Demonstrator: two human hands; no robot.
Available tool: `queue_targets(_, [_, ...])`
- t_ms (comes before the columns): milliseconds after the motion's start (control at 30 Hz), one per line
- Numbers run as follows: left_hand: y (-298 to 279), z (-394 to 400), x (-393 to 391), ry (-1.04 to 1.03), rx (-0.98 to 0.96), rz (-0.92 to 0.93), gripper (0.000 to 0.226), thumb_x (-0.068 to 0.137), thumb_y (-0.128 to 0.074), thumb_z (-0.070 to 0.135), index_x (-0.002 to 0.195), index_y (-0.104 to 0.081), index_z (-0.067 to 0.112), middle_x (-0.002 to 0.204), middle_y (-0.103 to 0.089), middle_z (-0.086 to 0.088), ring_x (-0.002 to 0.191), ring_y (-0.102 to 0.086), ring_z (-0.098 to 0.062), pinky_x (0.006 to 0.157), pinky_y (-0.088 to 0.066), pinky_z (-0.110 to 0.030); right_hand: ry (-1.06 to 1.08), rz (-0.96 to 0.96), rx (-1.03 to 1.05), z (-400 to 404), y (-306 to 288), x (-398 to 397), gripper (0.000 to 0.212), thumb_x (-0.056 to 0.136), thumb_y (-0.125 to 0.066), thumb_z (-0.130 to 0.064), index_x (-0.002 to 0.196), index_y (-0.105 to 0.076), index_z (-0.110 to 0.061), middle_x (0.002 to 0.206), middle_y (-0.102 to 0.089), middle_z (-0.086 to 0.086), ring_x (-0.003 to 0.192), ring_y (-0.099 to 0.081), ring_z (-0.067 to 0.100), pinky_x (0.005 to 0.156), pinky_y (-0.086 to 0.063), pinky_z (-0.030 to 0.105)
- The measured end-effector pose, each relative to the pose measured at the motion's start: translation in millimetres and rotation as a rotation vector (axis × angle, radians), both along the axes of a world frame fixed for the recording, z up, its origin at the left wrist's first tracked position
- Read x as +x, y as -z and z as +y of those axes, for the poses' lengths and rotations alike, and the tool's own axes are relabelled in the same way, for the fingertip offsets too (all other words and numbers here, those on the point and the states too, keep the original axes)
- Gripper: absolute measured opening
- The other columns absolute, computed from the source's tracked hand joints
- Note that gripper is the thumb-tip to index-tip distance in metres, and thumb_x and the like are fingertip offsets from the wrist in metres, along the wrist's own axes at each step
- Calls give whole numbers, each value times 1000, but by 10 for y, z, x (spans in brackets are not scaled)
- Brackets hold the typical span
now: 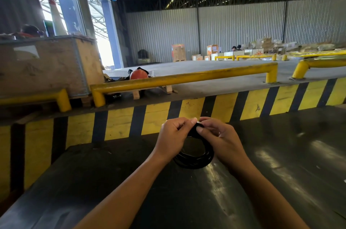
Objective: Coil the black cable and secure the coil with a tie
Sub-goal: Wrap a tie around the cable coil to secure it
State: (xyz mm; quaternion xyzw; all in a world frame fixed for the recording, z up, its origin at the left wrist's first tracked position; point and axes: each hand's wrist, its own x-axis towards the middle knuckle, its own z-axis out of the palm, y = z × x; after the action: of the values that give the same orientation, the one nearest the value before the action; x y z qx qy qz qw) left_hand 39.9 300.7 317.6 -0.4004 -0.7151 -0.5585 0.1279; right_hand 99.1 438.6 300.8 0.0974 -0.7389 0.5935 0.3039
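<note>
The black cable (196,160) is wound into a round coil that hangs from both hands just above the dark table (280,163). My left hand (173,136) pinches the top of the coil from the left. My right hand (219,136) grips the same spot from the right, thumb pressed on the bundle. A small pale piece, possibly the tie (200,123), shows between the fingertips; most of it is hidden. The coil's upper part is covered by my fingers.
A yellow-and-black striped dock edge (187,112) rises just behind the table. Yellow guard rails (177,78) run along it. A wooden crate (46,65) stands at the left, an orange helmet (138,74) beside it. Boxes and people are far off at the back wall.
</note>
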Motion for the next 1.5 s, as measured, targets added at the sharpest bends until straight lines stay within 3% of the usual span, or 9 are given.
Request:
queue_targets(133, [65, -17, 33, 37, 8, -63, 34, 96, -52, 21, 64, -62, 15, 47, -54, 13, 43, -45, 1, 45, -35, -10, -74, -16, -137, -16, 55, 5, 13, 88, -62, -14, 91, -74, -17, 88, -75, 6, 83, -71, 19, 71, -57, 30])
queue_targets(433, [191, -50, 60, -7, -51, 20, 36, 96, -49, 26, 69, -63, 8, 55, -56, 7, 52, -51, -6, 52, -43, -19, -114, 27, -256, -19, 216, 36, 18, 81, -68, -3, 91, -64, -17, 82, -75, 0, 81, -73, 17, 64, -57, 22])
queue_targets(567, [263, -35, 50, 67, -19, -162, 34, 91, -51, 41, 85, -62, 10, 55, -59, 10, 46, -52, -1, 44, -41, -13, -22, 89, -201, 5, 262, 43, 22, 79, -70, -3, 90, -62, -20, 80, -74, 0, 80, -72, 15, 65, -57, 21])
queue_targets(733, [440, -71, -38, 206, -142, -360, 34, 78, -72, 38, 106, -61, 24, 92, -72, 8, 77, -69, -12, 70, -56, -22, 29, 1, -365, 136, 350, 48, 20, 80, -70, -10, 94, -62, -21, 86, -72, 8, 79, -72, 20, 61, -57, 25])
queue_targets(900, [498, -84, -77, 176, -97, -447, 40, 68, -78, 42, 102, -64, 25, 90, -73, 5, 51, -60, -7, 56, -57, -24, -98, -272, -270, 193, 516, 38, 15, 85, -66, -20, 100, -68, -22, 96, -74, 5, 90, -71, 19, 71, -56, 26])
queue_targets(1067, [522, -104, -89, 207, -135, -510, 44, 70, -78, 38, 108, -61, 22, 87, -74, 2, 48, -55, -6, 56, -57, -27, -52, -203, -179, 193, 581, 43, 13, 86, -65, -21, 80, -75, -15, 79, -75, 11, 79, -71, 27, 74, -56, 41])
queue_targets(1167, [519, -114, -79, 219, -140, -528, 45, 71, -77, 37, 109, -61, 21, 83, -74, 3, 50, -56, -6, 58, -58, -28, -64, -178, -193, 181, 617, 37, 14, 87, -64, -21, 81, -75, -15, 80, -75, 10, 79, -72, 26, 70, -57, 33])
queue_targets(1367, [685, -196, -90, 268, -133, -628, 49, 70, -79, 32, 114, -61, 22, 94, -75, 6, 88, -70, -14, 73, -55, -22, 34, -130, -270, 173, 751, 25, 18, 88, -61, -23, 78, -74, -15, 73, -74, 9, 67, -70, 16, 56, -52, 20])
queue_targets(1500, [1139, -299, -29, 307, -72, -884, 38, 75, -76, 25, 111, -67, 18, 106, -74, -5, 103, -67, -25, 86, -55, -38, 111, -209, -323, 189, 1047, -2, 11, 89, -61, -20, 85, -72, -19, 81, -75, 9, 76, -71, 22, 66, -56, 31])
